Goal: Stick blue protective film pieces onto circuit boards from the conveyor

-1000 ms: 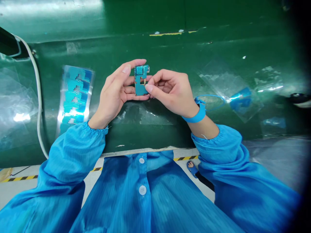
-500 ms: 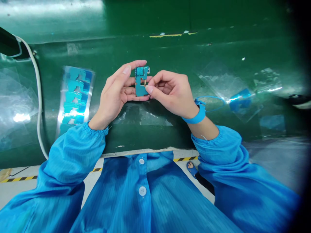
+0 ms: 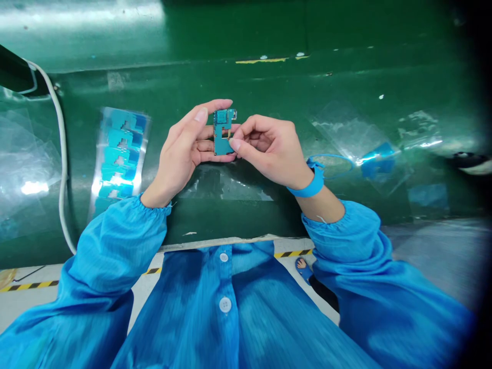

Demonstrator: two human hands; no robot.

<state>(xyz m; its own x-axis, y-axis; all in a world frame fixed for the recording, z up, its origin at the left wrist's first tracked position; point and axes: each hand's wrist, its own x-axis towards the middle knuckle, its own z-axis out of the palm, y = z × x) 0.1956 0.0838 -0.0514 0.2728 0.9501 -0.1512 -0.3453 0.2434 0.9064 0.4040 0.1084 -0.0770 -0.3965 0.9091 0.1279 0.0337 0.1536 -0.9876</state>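
Small blue-green notched circuit board (image 3: 221,146): smooth. Flat green tabletop (image 3: 269,84): smooth, glossy. Blue buttoned cloth smock (image 3: 184,307): creased, slight sheen. Long clear plastic strip (image 3: 100,154): shiny.

An electronics workshop is indicated: a small blue-green circuit board (image 3: 222,146) is held in the grip, smooth dark-green bench covering (image 3: 269,84) is spread beneath it, a blue corded wristband (image 3: 312,187) is worn just right of it, and yellow-and-black striped tape (image 3: 34,285) is laid on the pale floor (image 3: 23,302) well below it.
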